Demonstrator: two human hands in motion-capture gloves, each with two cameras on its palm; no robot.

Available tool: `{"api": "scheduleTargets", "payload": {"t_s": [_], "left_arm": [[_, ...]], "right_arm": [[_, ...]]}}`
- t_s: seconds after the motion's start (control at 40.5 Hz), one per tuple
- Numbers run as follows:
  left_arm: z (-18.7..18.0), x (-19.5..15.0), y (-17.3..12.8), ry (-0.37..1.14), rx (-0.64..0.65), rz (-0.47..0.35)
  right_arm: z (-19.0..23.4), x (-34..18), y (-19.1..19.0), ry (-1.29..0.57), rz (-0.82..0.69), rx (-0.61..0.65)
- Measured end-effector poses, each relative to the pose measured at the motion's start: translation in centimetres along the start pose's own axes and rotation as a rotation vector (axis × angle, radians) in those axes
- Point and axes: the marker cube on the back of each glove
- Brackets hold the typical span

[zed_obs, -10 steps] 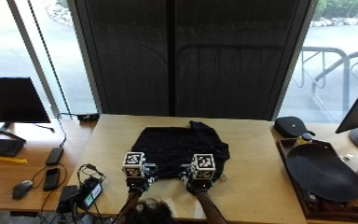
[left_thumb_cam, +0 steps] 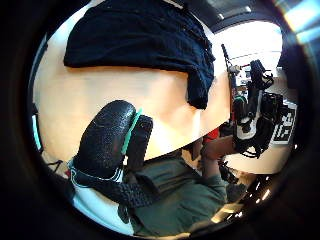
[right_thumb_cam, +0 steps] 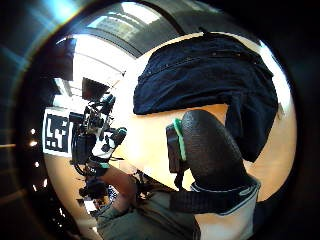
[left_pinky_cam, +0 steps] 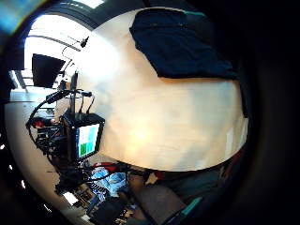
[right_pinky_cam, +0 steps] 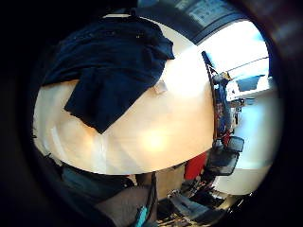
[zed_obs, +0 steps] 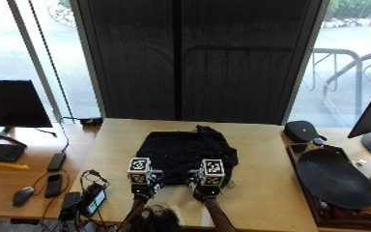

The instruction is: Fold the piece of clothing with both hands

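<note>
Now both hands' grip relaxed above garment, holding nthg.

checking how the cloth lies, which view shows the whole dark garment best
The outside view: it shows the whole garment spread on the table, only its near edge hidden by both hands. The palm views each show just part of it, bent by the lens, and a thumb blocks part in the thumb-side ones.

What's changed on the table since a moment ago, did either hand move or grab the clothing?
Nothing visibly changed. The dark garment lies in the same place on the wooden table, and the left hand and right hand hover at its near edge as before. Neither palm view shows any cloth in a grip.
</note>
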Motion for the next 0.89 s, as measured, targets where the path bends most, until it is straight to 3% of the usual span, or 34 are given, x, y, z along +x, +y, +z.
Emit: {"api": "scheduleTargets", "payload": {"t_s": [0.074, 0.469, 0.691, 0.888], "left_arm": [[0.8, 0.3, 0.8, 0.033, -0.076, 0.002], [0.5, 0.5, 1.6, 0.031, -0.114, 0.005], [-1.2, 1.3, 2.5, 0.048, -0.073, 0.036], [0.3, 1.9, 1.1, 0.065, 0.015, 0.013]], "right_arm": [[0.0, -0.1, 0.1, -0.012, -0.012, -0.005], [0.4, -0.1, -0.2, -0.014, -0.027, -0.018], [-0.6, 0.3, 0.7, -0.023, -0.039, -0.017], [0.0, 2.0, 0.3, -0.017, -0.017, -0.023]]}}
